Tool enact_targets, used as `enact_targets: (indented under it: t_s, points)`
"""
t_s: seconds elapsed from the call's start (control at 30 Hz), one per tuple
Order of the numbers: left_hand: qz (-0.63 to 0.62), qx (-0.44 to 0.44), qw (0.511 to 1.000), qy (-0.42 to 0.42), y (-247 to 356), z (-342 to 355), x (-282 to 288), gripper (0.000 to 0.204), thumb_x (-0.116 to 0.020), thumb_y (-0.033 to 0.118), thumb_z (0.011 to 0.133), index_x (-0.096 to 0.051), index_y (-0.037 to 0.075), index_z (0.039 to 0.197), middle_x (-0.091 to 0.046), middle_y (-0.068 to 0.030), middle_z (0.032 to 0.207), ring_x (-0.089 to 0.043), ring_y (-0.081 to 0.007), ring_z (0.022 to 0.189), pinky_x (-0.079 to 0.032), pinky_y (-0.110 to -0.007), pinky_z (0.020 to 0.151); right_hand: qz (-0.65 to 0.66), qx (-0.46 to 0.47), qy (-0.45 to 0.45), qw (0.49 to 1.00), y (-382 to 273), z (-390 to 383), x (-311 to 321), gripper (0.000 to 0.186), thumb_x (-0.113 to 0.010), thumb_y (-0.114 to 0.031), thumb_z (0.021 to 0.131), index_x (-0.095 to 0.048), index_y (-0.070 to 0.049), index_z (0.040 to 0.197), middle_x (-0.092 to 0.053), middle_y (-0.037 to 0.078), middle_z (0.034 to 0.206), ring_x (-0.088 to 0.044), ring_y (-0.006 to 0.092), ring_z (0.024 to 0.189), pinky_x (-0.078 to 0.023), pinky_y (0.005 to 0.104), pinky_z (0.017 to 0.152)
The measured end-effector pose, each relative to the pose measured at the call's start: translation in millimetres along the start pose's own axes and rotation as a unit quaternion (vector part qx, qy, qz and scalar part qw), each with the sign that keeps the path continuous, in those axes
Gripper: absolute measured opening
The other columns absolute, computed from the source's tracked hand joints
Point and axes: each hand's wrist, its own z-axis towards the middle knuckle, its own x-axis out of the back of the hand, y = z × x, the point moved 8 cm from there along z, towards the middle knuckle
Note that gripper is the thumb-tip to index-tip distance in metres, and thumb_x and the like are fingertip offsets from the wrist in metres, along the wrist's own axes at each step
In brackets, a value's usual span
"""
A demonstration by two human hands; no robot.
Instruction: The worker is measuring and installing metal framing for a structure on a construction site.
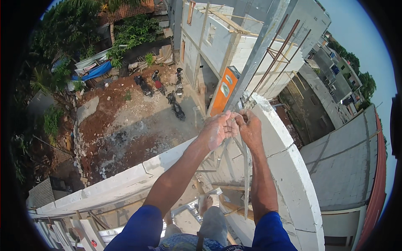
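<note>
Both my hands come together in front of the wall corner, fingertips nearly touching. My left hand (218,129) is curled, dusted with pale powder, thumb and fingers pinched near the other hand. My right hand (250,129) is closed too, thumb against fingers. Whatever small thing lies between the fingertips is too small to make out. Just beyond them an orange spirit level (224,93) stands tilted along a grey metal post (256,56). Its lower end is hidden behind my left hand. A thin grey strip (246,180) hangs below my right hand.
Pale block walls (289,167) meet at the corner, with a long white wall top (125,180) running left. Rusty rebar (281,54) rises behind the post. Far below are parked motorbikes (176,106) on a dirt yard. My bare foot (205,204) rests on metal-edged planking.
</note>
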Motion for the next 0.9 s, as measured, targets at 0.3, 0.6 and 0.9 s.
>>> enact_targets:
  t_s: [0.3,0.6,0.9]
  points:
    - [0.025,-0.106,0.989,0.102,1,-4,4,0.029,-0.054,0.026,0.097,-0.054,0.006,0.118,-0.040,0.0052,0.062,-0.033,-0.0045,0.047,-0.030,-0.025,0.046,-0.024,-0.021,-0.044,0.999,-10,4,12,0.014,-0.060,-0.011,0.087,-0.063,0.001,0.090,-0.063,0.015,0.070,-0.061,0.0251,0.061,-0.046,0.0370,0.059]
    - [0.266,-0.393,0.877,0.071,-18,3,6,0.035,-0.054,0.025,0.096,-0.057,0.002,0.123,-0.062,-0.0024,0.111,-0.055,-0.0136,0.102,-0.042,-0.028,0.093,-0.522,0.327,0.012,0.788,-85,-41,-44,0.009,-0.065,-0.010,0.072,-0.061,-0.003,0.077,-0.062,0.012,0.080,-0.064,0.0231,0.069,-0.048,0.0338,0.056]
    - [0.061,-0.125,0.990,-0.031,19,8,-4,0.041,-0.060,0.026,0.090,-0.060,-0.004,0.118,-0.064,-0.0124,0.113,-0.058,-0.0190,0.104,-0.041,-0.032,0.098,-0.464,0.287,-0.033,0.837,-65,-39,-31,0.017,-0.063,-0.009,0.074,-0.061,-0.002,0.089,-0.060,0.011,0.081,-0.065,0.0233,0.072,-0.050,0.0351,0.060]
